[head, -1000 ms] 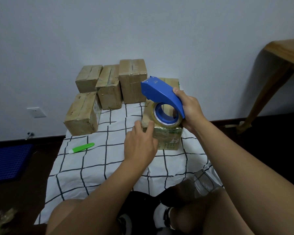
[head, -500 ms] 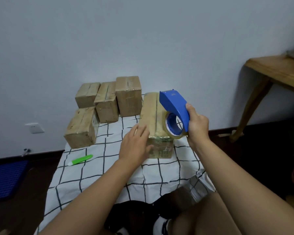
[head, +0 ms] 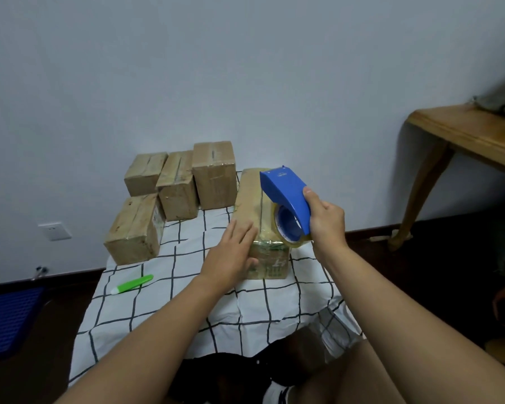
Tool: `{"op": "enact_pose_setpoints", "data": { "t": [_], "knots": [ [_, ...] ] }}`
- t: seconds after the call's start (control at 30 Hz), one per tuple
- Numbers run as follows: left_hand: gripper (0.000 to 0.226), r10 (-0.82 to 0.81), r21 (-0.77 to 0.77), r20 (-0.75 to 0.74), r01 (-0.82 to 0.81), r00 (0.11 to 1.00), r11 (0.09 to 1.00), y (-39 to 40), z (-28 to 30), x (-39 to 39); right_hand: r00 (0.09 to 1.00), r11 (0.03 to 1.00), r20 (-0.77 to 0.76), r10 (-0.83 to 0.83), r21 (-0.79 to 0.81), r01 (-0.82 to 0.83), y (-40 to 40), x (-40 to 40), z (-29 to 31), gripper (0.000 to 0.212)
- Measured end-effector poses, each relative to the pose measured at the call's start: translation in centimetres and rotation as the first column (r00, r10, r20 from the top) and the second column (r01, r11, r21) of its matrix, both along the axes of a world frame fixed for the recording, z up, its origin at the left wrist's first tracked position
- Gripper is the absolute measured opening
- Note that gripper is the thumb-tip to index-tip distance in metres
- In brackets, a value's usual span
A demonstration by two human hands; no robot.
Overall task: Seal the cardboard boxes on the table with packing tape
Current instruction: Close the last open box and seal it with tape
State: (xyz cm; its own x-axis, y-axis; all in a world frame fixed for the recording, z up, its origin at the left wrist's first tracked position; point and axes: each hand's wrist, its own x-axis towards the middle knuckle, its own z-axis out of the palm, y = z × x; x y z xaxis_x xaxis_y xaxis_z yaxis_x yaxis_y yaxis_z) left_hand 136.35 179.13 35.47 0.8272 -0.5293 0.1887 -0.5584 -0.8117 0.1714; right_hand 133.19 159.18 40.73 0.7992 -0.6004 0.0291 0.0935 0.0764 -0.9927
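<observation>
A long cardboard box (head: 250,199) lies on the checked tablecloth (head: 187,304), its near end facing me. My left hand (head: 231,255) rests flat on the box's near left corner, fingers straight. My right hand (head: 325,220) grips a blue tape dispenser (head: 286,196) holding a roll of clear tape (head: 287,228); the roll sits on the box's top at its near right edge. Several other cardboard boxes (head: 213,173) stand at the back left of the table.
A green and white pen-like tool (head: 132,284) lies on the cloth at the left. A wooden table (head: 473,135) stands at the right against the wall. A blue mat (head: 9,322) lies on the dark floor at left. My knees are below the table edge.
The view has tilted up. My right hand has brought the dispenser from above the box down to its near top edge. My left hand has flattened on the near left corner.
</observation>
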Motion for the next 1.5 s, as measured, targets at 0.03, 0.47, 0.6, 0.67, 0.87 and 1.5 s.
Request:
{"op": "enact_pose_setpoints", "data": {
  "t": [0.03, 0.47, 0.6, 0.67, 0.87, 1.5],
  "knots": [
    [0.069, -0.001, 0.014, 0.007, 0.001, 1.0, 1.0, -0.2, 0.2, 0.0, 1.0, 0.999, 0.003, -0.004, 0.032, 0.004, -0.1, -0.1, 0.2, 0.041],
    [0.059, 0.019, 0.005, 0.154, -0.02, 0.988, 1.0, -5.5, 3.8, 3.7, 0.97, 0.966, 0.165, -0.18, 0.213, 0.144, -5.8, 0.7, 3.2, 0.037],
    [0.059, 0.045, 0.02, 0.222, -0.05, 0.974, 0.999, -6.8, 3.9, 8.0, 0.976, 0.972, 0.141, -0.166, 0.19, 0.138, -6.3, 3.8, 1.5, 0.041],
    [0.06, 0.055, 0.044, 0.25, -0.068, 0.967, 0.997, -7.2, 3.6, 10.5, 0.978, 0.972, 0.132, -0.161, 0.191, 0.134, -6.5, 5.6, 0.9, 0.043],
    [0.062, 0.119, 0.036, 0.281, -0.134, 0.952, 0.99, -8.0, 1.6, 16.2, 0.982, 0.968, 0.079, -0.17, 0.199, 0.152, -7.2, 10.4, -1.0, 0.055],
    [0.078, 0.147, 0.017, 0.21, -0.154, 0.966, 0.988, -7.9, -1.0, 17.0, 0.989, 0.965, 0.062, -0.136, 0.233, 0.118, -5.9, 12.0, -5.1, 0.042]
  ]
}}
